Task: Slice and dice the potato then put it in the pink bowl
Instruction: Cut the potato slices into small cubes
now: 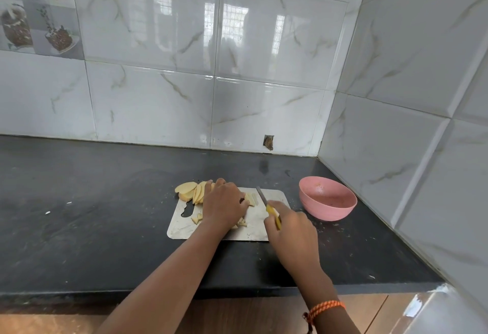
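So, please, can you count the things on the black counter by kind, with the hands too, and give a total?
Cutting board: 1
Knife: 1
Pink bowl: 1
Group of potato slices: 1, single slices too overlapped to count
Hands: 2, left hand pressing potato, right hand gripping the knife
Total: 6
Small diced bits on the board not counted.

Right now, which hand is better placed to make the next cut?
The right hand: it grips the knife beside the potato strips that the left hand holds down.
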Available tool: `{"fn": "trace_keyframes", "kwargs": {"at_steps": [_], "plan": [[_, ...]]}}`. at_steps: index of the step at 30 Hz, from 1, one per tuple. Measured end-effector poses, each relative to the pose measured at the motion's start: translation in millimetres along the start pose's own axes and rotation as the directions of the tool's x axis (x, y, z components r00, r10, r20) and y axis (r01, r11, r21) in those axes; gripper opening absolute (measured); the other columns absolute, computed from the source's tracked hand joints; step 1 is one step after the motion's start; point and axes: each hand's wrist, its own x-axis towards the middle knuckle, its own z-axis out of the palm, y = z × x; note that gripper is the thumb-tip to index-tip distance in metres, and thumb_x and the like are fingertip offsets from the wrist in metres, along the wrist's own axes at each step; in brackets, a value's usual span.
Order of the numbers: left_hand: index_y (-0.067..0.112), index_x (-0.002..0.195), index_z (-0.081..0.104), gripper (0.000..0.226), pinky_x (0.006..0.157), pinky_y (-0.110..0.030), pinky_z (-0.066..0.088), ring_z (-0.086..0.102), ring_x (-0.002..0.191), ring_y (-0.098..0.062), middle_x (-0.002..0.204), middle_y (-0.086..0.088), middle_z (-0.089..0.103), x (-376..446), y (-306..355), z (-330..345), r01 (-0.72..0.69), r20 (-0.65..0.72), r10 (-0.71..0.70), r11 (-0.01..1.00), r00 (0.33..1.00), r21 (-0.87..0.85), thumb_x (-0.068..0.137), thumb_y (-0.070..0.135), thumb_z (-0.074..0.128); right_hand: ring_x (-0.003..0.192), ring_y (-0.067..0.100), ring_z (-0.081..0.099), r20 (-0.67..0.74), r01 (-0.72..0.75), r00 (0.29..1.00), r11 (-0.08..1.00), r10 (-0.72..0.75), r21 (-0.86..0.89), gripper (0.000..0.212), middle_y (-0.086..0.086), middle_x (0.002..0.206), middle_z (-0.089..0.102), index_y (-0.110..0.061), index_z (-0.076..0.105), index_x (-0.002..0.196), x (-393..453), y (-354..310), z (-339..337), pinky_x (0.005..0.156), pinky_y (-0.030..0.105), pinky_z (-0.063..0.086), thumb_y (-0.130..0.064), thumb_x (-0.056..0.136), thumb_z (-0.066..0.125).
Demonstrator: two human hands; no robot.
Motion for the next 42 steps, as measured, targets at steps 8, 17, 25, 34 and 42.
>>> {"fn": "trace_keyframes", "kwargs": {"at_steps": [8, 17, 25, 34, 42], "plan": [[0.036, 0.096, 0.083, 0.024, 0.122, -0.04, 0.025, 0.057, 0.116, -0.015, 0.104, 0.014, 0.076, 2, -4, 0, 0.033, -0.068, -0.037, 0.998, 0.997, -0.059, 0.096, 0.042, 0.06, 0.088, 0.033, 0.063, 0.09, 0.051, 0.995, 0.998, -0.046, -0.044, 0.039, 0.008, 0.092, 0.069, -0.036, 0.059, 0.133, 32, -1, 31, 0.067, 0.038, 0.04, -0.032, 0.098, 0.044], [0.032, 0.08, 0.079, 0.028, 0.113, -0.042, 0.029, 0.056, 0.108, -0.016, 0.096, 0.014, 0.075, 0, 0, -2, 0.029, -0.06, -0.031, 0.999, 0.998, -0.031, 0.094, 0.044, 0.058, 0.095, 0.029, 0.062, 0.134, 0.05, 0.99, 0.998, -0.044, -0.046, 0.034, 0.006, 0.098, 0.068, -0.035, 0.062, 0.127, 32, 4, 37, 0.072, 0.038, 0.043, -0.036, 0.096, 0.048], [0.028, 0.068, 0.067, 0.029, 0.112, -0.042, 0.031, 0.058, 0.106, -0.017, 0.079, 0.009, 0.069, 0, 7, -5, 0.104, -0.049, -0.106, 0.994, 0.993, -0.045, 0.09, 0.045, 0.06, 0.09, 0.024, 0.062, 0.131, 0.059, 0.99, 0.997, -0.053, -0.041, 0.031, 0.002, 0.097, 0.068, -0.037, 0.061, 0.125, 16, 8, 27, 0.07, 0.037, 0.045, -0.038, 0.097, 0.048], [0.025, 0.057, 0.057, 0.036, 0.115, -0.044, 0.034, 0.049, 0.091, -0.015, 0.069, 0.011, 0.058, 1, 4, -3, 0.072, -0.032, -0.073, 0.997, 0.997, -0.042, 0.089, 0.041, 0.06, 0.084, 0.012, 0.061, 0.141, 0.01, 0.99, 1.0, -0.009, -0.006, 0.032, -0.007, 0.1, 0.07, -0.043, 0.06, 0.13, -21, 24, 1, 0.074, 0.029, 0.053, -0.048, 0.1, 0.052], [0.031, 0.087, 0.082, 0.025, 0.123, -0.047, 0.024, 0.057, 0.104, -0.012, 0.093, 0.013, 0.074, 6, -3, 4, 0.007, -0.044, -0.009, 0.999, 0.999, -0.037, 0.096, 0.037, 0.06, 0.078, 0.015, 0.061, 0.018, -0.111, 0.994, 0.988, 0.11, 0.11, 0.038, -0.003, 0.092, 0.071, -0.035, 0.065, 0.132, 15, 27, 6, 0.075, 0.038, 0.057, -0.037, 0.096, 0.051]]}}
